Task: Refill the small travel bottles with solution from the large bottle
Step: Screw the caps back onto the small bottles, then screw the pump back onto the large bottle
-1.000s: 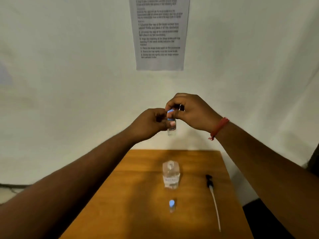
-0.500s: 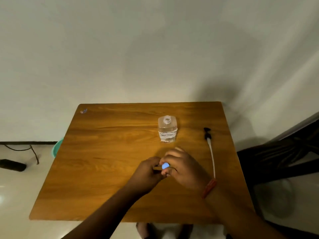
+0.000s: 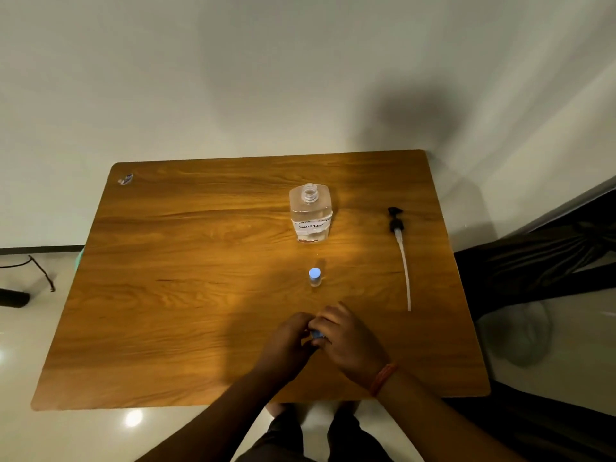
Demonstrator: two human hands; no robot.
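Dark trousers and feet show at bottom centre of frame, w/ glossy floor around them. Just above, both forearms reach up-frame over the near edge of the wooden desk (image 3: 140,328). Left hand (image 3: 289,341) and right hand (image 3: 350,341) meet at lower centre, low over the desk top; whether they touch it, can't tell. Between them sits a small bottle w/ blue cap (image 3: 316,335), mostly hidden: right-hand fingers (image 3: 328,320) curl over and pinch the cap, left-hand fingers curl round the part below, body not visible. Red-orange wrist band (image 3: 383,379) on right wrist.

Up-frame from the hands, at centre, 2nd small travel bottle (image 3: 315,277) stands upright, blue cap on, apart from the hands. Further up, large clear bottle (image 3: 310,216) stands upright, neck open, no cap, white label w/ handwritten "SOLUTION"; clear liquid inside. To its right, well apart, black pump head w/ long white tube (image 3: 401,255) lies flat, tube pointing toward near edge.

Far upper-left desk corner: small sticker (image 3: 125,179), detail too small to read. Beyond: pale wall; dark cable on floor at left edge; dark cloth-covered shape at right.
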